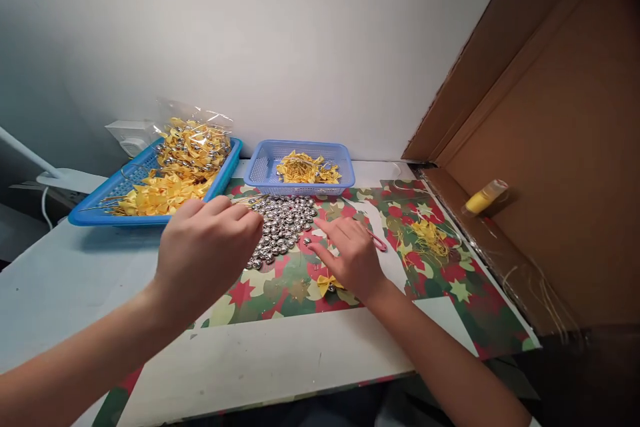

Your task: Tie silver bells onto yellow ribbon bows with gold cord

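Note:
My left hand is closed, its back toward me, at the left side of a pile of silver jingle bells. What its curled fingers hold, if anything, is hidden; thin gold strands show just beyond the knuckles. To the right of the pile, my right hand has thumb and forefinger apart around a single loose bell, with no visible grip on it. Below that hand lies a yellow ribbon bow with a silver bell at it. A pink-handled tool, partly hidden, is behind the right hand.
A blue basket at left holds yellow bows and a clear bag of bows with bells. Another blue basket stands at the back with more. Yellow cords lie right, near a yellow tube by the cardboard wall.

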Tool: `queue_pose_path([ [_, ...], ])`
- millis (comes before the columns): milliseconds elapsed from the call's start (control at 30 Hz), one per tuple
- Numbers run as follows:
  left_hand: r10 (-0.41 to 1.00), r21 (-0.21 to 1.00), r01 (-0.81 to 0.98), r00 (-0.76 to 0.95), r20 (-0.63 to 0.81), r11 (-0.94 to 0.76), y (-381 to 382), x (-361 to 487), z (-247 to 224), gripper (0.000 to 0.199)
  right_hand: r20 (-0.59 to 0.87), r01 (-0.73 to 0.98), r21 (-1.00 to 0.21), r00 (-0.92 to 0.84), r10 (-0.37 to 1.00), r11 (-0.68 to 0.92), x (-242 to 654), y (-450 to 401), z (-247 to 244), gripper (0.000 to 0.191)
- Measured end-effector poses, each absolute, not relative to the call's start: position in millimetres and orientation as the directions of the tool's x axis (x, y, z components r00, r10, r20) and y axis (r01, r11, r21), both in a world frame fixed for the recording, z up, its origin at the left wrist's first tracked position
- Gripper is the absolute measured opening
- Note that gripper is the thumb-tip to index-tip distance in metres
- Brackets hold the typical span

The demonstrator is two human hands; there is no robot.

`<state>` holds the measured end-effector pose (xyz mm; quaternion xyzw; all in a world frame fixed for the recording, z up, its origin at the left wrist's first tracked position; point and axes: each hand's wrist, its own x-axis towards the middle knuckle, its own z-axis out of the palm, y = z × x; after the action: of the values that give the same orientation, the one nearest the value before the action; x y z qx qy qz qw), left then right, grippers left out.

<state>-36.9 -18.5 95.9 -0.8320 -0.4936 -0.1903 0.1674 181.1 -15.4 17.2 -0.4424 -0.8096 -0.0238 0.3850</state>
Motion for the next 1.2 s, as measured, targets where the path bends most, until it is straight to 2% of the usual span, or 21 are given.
queue_pose_path([
  [100, 0.712, -0.264, 0.862, 0.506, 0.487, -0.432, -25, -26, 87, 0.034, 0.575, 0.757, -0.331, -0.312, 0.756, 0.564, 183, -16, 15, 0.026],
  [200, 0.692, -0.304, 0.851, 0.526, 0.495, -0.429, -24, -20, 80, 0.036, 0.549, 0.714, -0.397, -0.319, 0.772, 0.577, 188, -20, 15, 0.024],
  [333, 0.697, -0.273, 0.856, 0.516, 0.498, -0.438, -22, -13, 75, 0.035, 0.506, 0.628, -0.517, -0.324, 0.799, 0.582, 193, -25, 16, 0.022],
  [433, 0.709, -0.230, 0.865, 0.498, 0.499, -0.446, -21, -9, 72, 0.035, 0.477, 0.640, -0.524, -0.326, 0.816, 0.562, 194, -26, 13, 0.017],
  [500, 0.715, -0.191, 0.874, 0.477, 0.511, -0.447, -20, -8, 69, 0.035, 0.456, 0.671, -0.511, -0.318, 0.831, 0.537, 195, -25, 11, 0.022],
  [600, 0.733, -0.097, 0.883, 0.438, 0.521, -0.458, -18, -7, 61, 0.031, 0.433, 0.731, -0.447, -0.327, 0.840, 0.515, 199, -27, 13, 0.024],
  [700, 0.773, -0.005, 0.887, 0.404, 0.490, -0.461, -16, -8, 52, 0.030, 0.406, 0.787, -0.327, -0.382, 0.830, 0.523, 206, -29, 15, 0.028],
  [833, 0.789, 0.017, 0.894, 0.385, 0.478, -0.447, -15, -9, 41, 0.031, 0.386, 0.843, -0.156, -0.427, 0.818, 0.514, 217, -29, 13, 0.030],
  [933, 0.808, 0.054, 0.897, 0.366, 0.462, -0.438, -15, -9, 36, 0.032, 0.366, 0.867, -0.083, -0.431, 0.824, 0.491, 221, -28, 12, 0.025],
  [1000, 0.830, 0.129, 0.896, 0.328, 0.450, -0.425, -14, -8, 33, 0.031, 0.346, 0.885, -0.067, -0.412, 0.843, 0.461, 222, -27, 13, 0.025],
  [1067, 0.867, 0.280, 0.870, 0.269, 0.419, -0.406, -13, -6, 30, 0.027, 0.336, 0.898, -0.105, -0.373, 0.865, 0.428, 220, -27, 14, 0.026],
  [1133, 0.928, 0.522, 0.779, 0.206, 0.311, -0.348, -13, -3, 28, 0.024, 0.333, 0.879, -0.239, -0.325, 0.885, 0.412, 215, -25, 15, 0.027],
  [1200, 0.977, 0.766, 0.608, 0.162, 0.139, -0.210, -13, 1, 25, 0.024, 0.349, 0.792, -0.458, -0.257, 0.901, 0.403, 207, -24, 15, 0.027],
])
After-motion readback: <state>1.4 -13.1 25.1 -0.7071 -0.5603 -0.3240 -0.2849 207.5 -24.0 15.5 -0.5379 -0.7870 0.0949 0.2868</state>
